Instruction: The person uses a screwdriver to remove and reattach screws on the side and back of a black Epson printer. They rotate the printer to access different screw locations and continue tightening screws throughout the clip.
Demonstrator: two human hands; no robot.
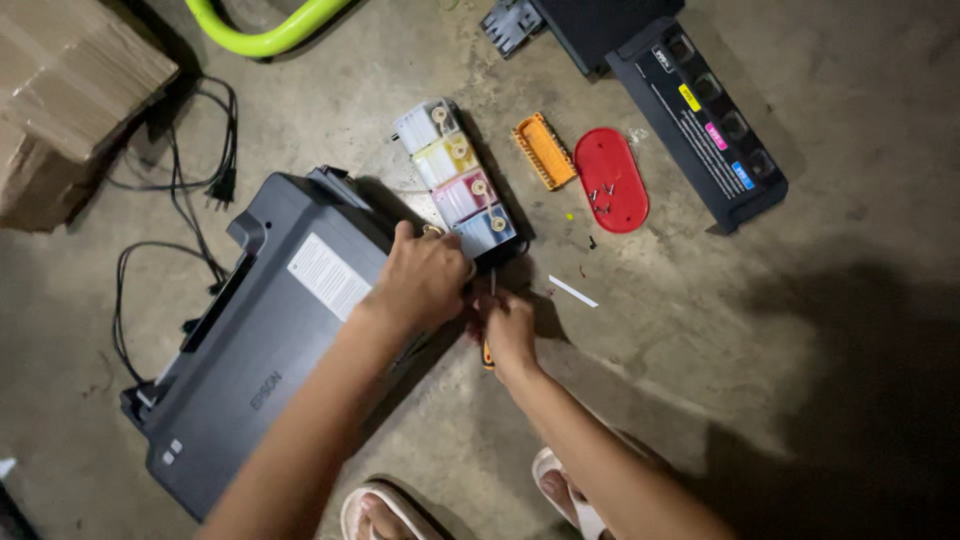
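Both hands are busy at the printer's [260,340] corner: the left hand [420,280] is closed around the joint where the ink tank block [457,180] meets the printer, and the right hand [508,328] is clenched on a screwdriver [489,340], tip raised to that joint. The printer lies on the floor [700,330]. A black cover [700,115] is already off and set well apart, and loose screws [602,198] are gathered in a red lid [611,180] beside an orange bit holder [544,150]. The tank block seems not yet detached.
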